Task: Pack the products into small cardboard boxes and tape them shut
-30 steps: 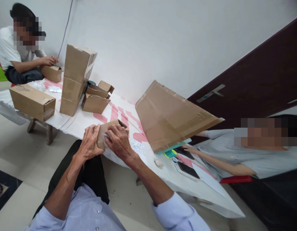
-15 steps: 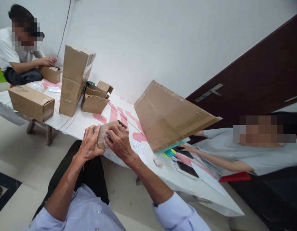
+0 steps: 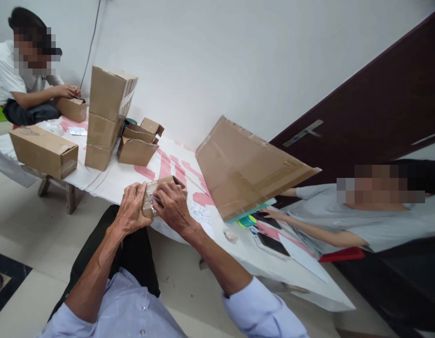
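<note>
A small brown cardboard box (image 3: pixel 147 206) is held over the table's near edge, above my lap. My left hand (image 3: pixel 131 206) is closed round its left side, with the thumb below. My right hand (image 3: pixel 172 204) lies over the box's right part with fingers curled, gripping it there. Its fingertips press at clear shiny tape (image 3: pixel 154 188) on the box's near face. Whether something small is pinched under those fingertips is hidden. A dark gap shows along the box's far upper edge, behind my right hand.
Boxes stand stacked (image 3: pixel 103 126), with an open carton (image 3: pixel 137 149) and a long carton (image 3: pixel 44 150) nearby. A large cardboard sheet (image 3: pixel 249 164) leans at right. A phone (image 3: pixel 272 244) and tape roll (image 3: pixel 246 221) lie there. One co-worker (image 3: pixel 30 75) sits left, another (image 3: pixel 326 220) right.
My hands and the small box stay nearly in place, with the right fingers shifting slightly on the tape. The whole view has drifted a little.
</note>
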